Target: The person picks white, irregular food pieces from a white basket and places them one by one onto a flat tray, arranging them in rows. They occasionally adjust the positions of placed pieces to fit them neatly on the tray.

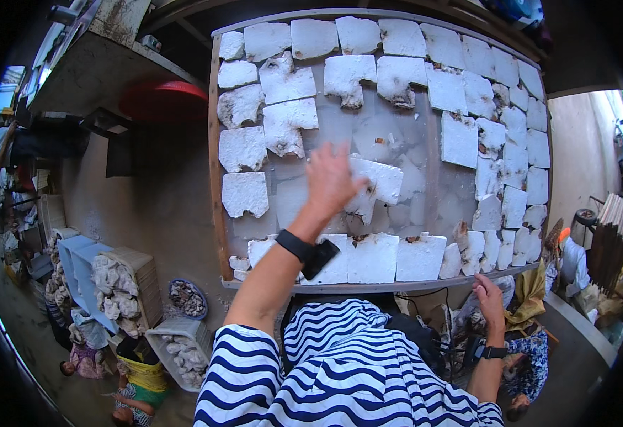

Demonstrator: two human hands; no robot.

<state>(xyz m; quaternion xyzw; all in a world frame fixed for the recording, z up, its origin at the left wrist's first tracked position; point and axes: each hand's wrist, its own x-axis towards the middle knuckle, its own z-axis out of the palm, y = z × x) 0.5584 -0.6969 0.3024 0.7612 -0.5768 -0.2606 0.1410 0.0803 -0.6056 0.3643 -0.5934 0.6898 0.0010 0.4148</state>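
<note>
My left hand (332, 179), blurred, is spread palm down over the left part of an irregular white slab (383, 179) with a brown-stained notch; whether it touches the slab cannot be told. My right hand (488, 299) is at the table's near edge, fingers loosely bent, with nothing visible in it. Rough white slabs of unclear material, such as a notched one (350, 77) and a squarer one (243, 195), lie flat around a greyish, translucent-looking tabletop (338, 120). A row of slabs (373, 261) lies along the near edge. Small brown and white crumbs (380, 141) lie mid-table.
A wooden strip (216, 160) borders the table's left side. At lower left stand crates of pale lumps (186, 355), a blue-rimmed basin (188, 299) and seated people (133, 400). Another person (527, 368) is at lower right, near a yellowish sack (527, 299). A red basin (165, 101) is at upper left.
</note>
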